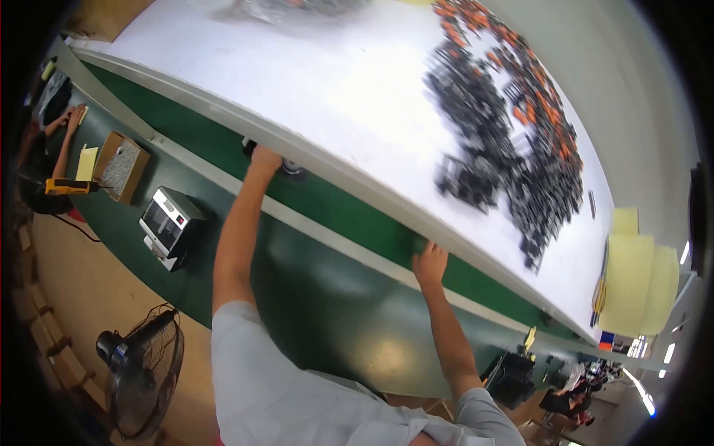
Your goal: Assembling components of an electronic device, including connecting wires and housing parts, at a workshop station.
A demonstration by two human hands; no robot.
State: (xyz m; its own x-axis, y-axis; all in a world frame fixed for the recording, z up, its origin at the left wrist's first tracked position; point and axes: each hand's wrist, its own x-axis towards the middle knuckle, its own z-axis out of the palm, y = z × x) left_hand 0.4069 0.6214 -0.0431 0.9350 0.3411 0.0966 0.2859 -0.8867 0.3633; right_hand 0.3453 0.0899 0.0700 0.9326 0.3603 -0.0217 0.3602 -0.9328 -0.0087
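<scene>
My left hand reaches to the green strip below the front edge of the white tabletop. Its fingers are closed, and a small black object pokes out beside them; its kind is hidden. Just right of that hand sits a round, metallic-looking part. My right hand rests farther right at the same edge, fingers slightly bent and apart, with nothing visible in it. On the white tabletop lies a large heap of black parts, with orange parts mixed in along its far side.
A white and black device stands on the dark green bench. Left of it are a cardboard box, a yellow electric screwdriver and a co-worker's hands. A fan stands lower left; yellow sheets hang at right.
</scene>
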